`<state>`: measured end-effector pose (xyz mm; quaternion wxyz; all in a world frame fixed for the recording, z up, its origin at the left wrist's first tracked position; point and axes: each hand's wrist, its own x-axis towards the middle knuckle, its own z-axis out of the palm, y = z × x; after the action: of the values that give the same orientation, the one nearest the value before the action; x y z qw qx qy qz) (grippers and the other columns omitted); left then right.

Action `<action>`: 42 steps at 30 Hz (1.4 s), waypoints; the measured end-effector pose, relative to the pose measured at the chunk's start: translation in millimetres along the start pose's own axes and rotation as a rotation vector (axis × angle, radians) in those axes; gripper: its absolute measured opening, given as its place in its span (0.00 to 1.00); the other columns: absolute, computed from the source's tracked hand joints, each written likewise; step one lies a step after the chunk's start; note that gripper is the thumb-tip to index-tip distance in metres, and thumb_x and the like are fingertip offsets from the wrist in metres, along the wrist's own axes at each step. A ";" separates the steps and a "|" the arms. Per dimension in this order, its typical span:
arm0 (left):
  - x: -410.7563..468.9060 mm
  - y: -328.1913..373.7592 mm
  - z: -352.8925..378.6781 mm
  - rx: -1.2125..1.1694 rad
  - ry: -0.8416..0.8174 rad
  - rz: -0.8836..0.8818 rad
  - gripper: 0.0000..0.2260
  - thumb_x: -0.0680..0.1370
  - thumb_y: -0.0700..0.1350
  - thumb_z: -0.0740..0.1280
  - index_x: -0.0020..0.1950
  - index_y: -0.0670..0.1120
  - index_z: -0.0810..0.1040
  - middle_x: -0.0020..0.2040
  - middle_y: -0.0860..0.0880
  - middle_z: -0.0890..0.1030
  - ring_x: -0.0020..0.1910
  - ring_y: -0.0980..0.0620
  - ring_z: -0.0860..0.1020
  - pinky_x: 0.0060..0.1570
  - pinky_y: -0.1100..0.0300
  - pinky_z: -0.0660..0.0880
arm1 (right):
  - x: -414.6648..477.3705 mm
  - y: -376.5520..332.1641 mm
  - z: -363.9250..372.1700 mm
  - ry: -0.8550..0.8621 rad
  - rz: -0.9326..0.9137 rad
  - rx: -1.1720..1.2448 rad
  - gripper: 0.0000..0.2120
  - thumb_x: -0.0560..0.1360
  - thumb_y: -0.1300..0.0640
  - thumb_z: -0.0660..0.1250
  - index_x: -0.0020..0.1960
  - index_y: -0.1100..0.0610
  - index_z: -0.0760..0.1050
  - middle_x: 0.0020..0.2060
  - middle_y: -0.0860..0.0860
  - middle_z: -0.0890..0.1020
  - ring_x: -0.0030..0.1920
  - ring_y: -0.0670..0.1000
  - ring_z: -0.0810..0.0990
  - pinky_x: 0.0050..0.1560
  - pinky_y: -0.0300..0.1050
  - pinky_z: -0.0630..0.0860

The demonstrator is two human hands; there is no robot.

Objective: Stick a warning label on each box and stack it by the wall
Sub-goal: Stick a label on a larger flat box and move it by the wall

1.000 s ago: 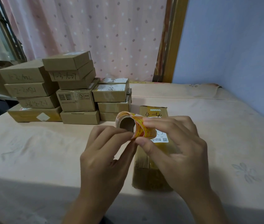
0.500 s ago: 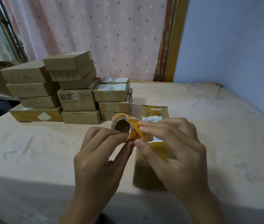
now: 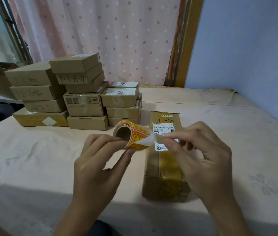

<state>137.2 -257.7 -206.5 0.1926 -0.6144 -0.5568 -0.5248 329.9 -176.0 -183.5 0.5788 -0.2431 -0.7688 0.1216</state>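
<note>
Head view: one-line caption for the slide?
Left hand holds label roll while right hand peels a label above taped box.

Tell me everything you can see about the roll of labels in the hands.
The roll of labels is small, with a brown cardboard core whose open end faces the camera. Yellow-orange labels with red print are wound round it. The left hand holds it above the table, left of the long taped box. The right hand pinches a loose end pulled rightward, its white underside showing.

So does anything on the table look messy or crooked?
A little. The top boxes of the stacked boxes by the curtain sit twisted, not lined up with those below. The long box near the hands lies flat and straight.
</note>
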 end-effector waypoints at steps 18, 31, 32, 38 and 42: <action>-23.6 -127.4 86.4 0.279 -0.303 -0.119 0.10 0.72 0.43 0.78 0.51 0.44 0.84 0.45 0.50 0.84 0.44 0.46 0.72 0.34 0.55 0.71 | -12.3 70.4 9.3 -0.171 0.612 0.260 0.11 0.70 0.43 0.73 0.50 0.46 0.86 0.48 0.45 0.86 0.48 0.46 0.83 0.40 0.36 0.78; -13.4 -109.3 88.3 0.470 -0.447 -0.036 0.16 0.70 0.48 0.77 0.55 0.44 0.83 0.49 0.47 0.83 0.45 0.45 0.74 0.43 0.53 0.74 | -1.3 95.0 -18.2 -0.162 0.666 0.333 0.06 0.76 0.63 0.73 0.49 0.53 0.84 0.46 0.48 0.87 0.50 0.46 0.84 0.48 0.40 0.80; -11.7 -106.3 88.5 0.486 -0.481 -0.041 0.17 0.70 0.48 0.77 0.57 0.45 0.83 0.50 0.47 0.83 0.46 0.45 0.74 0.44 0.52 0.75 | -1.7 96.6 -19.4 -0.162 0.676 0.339 0.06 0.76 0.63 0.73 0.49 0.53 0.84 0.45 0.48 0.87 0.50 0.46 0.83 0.47 0.39 0.80; 10.4 -53.1 80.0 -0.090 -0.352 -0.202 0.08 0.78 0.51 0.69 0.54 0.51 0.83 0.49 0.59 0.80 0.46 0.55 0.75 0.42 0.65 0.71 | 8.8 104.1 -13.4 -0.245 0.700 0.334 0.05 0.76 0.62 0.74 0.47 0.53 0.84 0.43 0.44 0.86 0.48 0.41 0.83 0.43 0.36 0.79; 25.1 -22.8 94.8 -0.183 -0.433 -0.131 0.08 0.79 0.50 0.68 0.56 0.51 0.83 0.52 0.58 0.80 0.50 0.59 0.75 0.42 0.68 0.70 | 28.7 109.1 -2.5 -0.387 0.651 0.180 0.03 0.76 0.58 0.74 0.50 0.53 0.84 0.45 0.46 0.84 0.50 0.45 0.83 0.41 0.37 0.81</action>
<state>153.4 -160.8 -228.4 -0.0221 -0.6900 -0.5738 -0.4407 351.6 -68.5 -210.0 0.3732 -0.3951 -0.7327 0.4096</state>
